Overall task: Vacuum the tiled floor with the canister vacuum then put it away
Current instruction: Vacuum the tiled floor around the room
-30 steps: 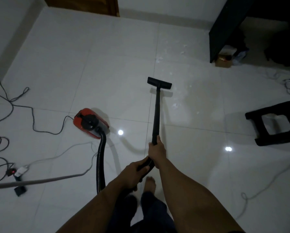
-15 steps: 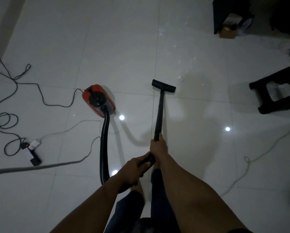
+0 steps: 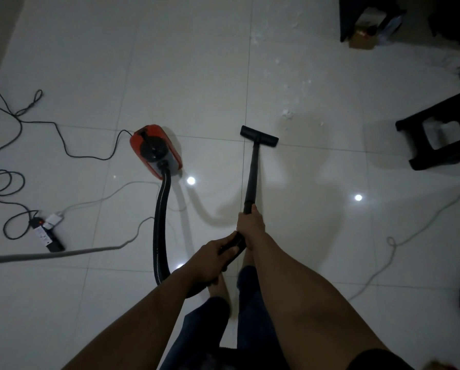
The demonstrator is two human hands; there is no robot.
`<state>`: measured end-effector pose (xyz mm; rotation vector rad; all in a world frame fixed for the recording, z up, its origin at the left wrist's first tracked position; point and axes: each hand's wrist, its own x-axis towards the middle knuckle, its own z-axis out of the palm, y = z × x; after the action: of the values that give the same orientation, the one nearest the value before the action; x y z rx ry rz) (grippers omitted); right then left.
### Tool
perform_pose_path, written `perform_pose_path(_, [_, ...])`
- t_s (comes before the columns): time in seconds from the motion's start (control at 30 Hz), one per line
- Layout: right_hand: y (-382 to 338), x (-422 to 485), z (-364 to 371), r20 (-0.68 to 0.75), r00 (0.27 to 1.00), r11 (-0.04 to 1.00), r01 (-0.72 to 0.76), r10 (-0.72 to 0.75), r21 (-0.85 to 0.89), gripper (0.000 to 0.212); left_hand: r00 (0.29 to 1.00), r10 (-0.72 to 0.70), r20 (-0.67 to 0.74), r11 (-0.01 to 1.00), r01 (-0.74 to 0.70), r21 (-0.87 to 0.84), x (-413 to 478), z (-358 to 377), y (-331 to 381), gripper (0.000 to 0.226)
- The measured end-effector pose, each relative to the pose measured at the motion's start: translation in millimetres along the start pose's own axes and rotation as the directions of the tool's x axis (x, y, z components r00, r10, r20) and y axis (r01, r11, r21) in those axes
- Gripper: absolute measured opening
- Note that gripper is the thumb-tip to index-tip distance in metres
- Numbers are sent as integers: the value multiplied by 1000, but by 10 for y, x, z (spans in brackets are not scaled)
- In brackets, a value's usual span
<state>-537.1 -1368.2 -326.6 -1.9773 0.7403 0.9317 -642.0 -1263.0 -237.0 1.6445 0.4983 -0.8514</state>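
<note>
the red canister [image 3: 155, 150] sits on the tiled floor [image 3: 197, 62], and everything here is placed from it. just to its right the black wand [image 3: 253, 172] slopes down to the floor head [image 3: 259, 136], which lies flat on the tile about level with the canister's far end. the right hand [image 3: 250, 225] is wrapped round the wand's near end, fingers curled on the tube. the left hand [image 3: 213, 259] clamps the handle [image 3: 233, 244] just behind it, nearer the person than the canister. the ribbed hose [image 3: 161, 222] leaves the canister's near end and loops back toward that handle. beyond the canister and to its right, past the floor head, white crumbs [image 3: 287, 114] lie scattered, so the vacuuming looks unfinished. the wand is likely stiff and light, best steered with this two-handed hold. the hose is soft and can only drag the canister, which probably rolls easily on the glossy tile but may snag the thin power cord [image 3: 90, 158] running off its left side toward a power strip [image 3: 47, 236]. for putting away, the canister looks the heavy part and is best lifted by its top, though any grip there is too dim to make out.
</note>
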Motion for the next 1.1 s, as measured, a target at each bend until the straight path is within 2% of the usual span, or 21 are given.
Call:
perform_pose_path(0.13, [-184,103,-4,3,1000,997,-21,21,68,63,999,41,-29,998,-40,46,63,-67,160,47])
perform_pose_path(0.3, [-428,311,-7,39,996,959,-92,84,267,61,997,30,-73,999,-26,44,249,-167,362,48])
perform_pose_path(0.43, [-687,448,-33,50,990,909,-142,133,391,59,996,43,-79,986,-30,164,478,-336,550,49])
perform_pose_path(0.57, [-895,557,-259,30,989,937,-146,144,318,64,998,36,-58,981,-24,193,709,-330,764,52])
perform_pose_path(0.73, [-998,790,-718,-14,997,995,-78,79,60,70,999,-26,-44,996,30,89,978,-34,1037,53])
perform_pose_path(0.83, [-1049,925,-966,-21,999,998,-46,46,-43,71,1000,2,-29,999,-1,42,1111,119,1243,50])
perform_pose_path(1.1, [-1216,1159,-1314,-34,999,997,-30,28,-67,68,999,27,-34,996,-23,90,1414,267,1640,47])
